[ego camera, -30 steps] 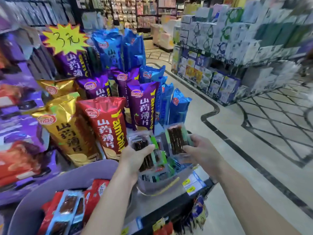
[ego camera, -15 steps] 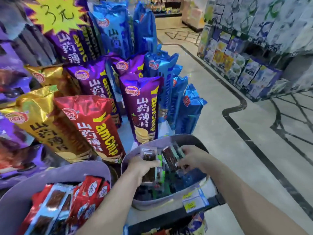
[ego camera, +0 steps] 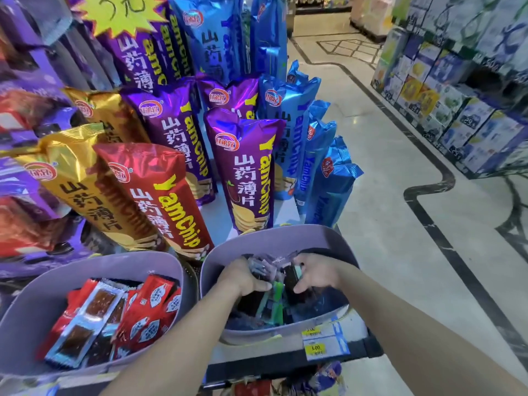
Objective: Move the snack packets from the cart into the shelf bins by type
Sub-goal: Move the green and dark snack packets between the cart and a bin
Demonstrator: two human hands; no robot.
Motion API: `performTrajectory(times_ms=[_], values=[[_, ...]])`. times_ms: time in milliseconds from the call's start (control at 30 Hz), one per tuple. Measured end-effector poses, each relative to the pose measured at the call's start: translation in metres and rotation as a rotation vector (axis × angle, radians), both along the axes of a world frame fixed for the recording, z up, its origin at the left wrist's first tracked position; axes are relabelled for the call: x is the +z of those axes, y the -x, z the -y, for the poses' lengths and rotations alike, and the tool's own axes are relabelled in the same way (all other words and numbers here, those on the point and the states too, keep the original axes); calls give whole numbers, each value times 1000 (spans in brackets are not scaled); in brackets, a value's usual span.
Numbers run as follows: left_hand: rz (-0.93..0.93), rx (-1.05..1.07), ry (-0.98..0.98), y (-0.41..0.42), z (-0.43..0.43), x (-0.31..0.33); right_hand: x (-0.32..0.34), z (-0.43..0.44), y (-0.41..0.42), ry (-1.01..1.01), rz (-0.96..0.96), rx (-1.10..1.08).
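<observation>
My left hand (ego camera: pixel 245 278) and right hand (ego camera: pixel 315 274) each clutch green-edged snack packets (ego camera: pixel 277 292) low inside the right lavender bin (ego camera: pixel 274 235) on the shelf (ego camera: pixel 368 348) front edge; I'd release them flat.

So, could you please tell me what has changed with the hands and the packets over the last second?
Both the left hand and the right hand have come down from above the right bin into it, each still gripping its packets; nothing has been let go. The left bin with its red packets and the tall chip bags behind stayed as they were.
</observation>
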State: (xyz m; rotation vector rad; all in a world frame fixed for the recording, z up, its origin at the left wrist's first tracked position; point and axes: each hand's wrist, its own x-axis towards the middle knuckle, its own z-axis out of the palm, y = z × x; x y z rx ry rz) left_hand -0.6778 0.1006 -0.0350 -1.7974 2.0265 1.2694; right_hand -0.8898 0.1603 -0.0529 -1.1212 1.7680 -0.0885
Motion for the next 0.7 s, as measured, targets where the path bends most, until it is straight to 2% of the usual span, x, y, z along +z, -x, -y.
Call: performTrajectory(times_ms=[233, 400, 500, 600, 700], values=[[160, -142, 120, -2, -4, 6, 13, -7, 4, 46, 4, 88], [232, -242, 275, -14, -16, 34, 46, -22, -1, 178, -310, 222], [251, -267, 451, -24, -36, 62, 69, -36, -14, 252, -515, 268], [254, -218, 639, -39, -62, 92, 92, -50, -31, 390, -603, 310], [328, -132, 724, -64, -87, 115, 112, -61, -56, 506, -657, 362]])
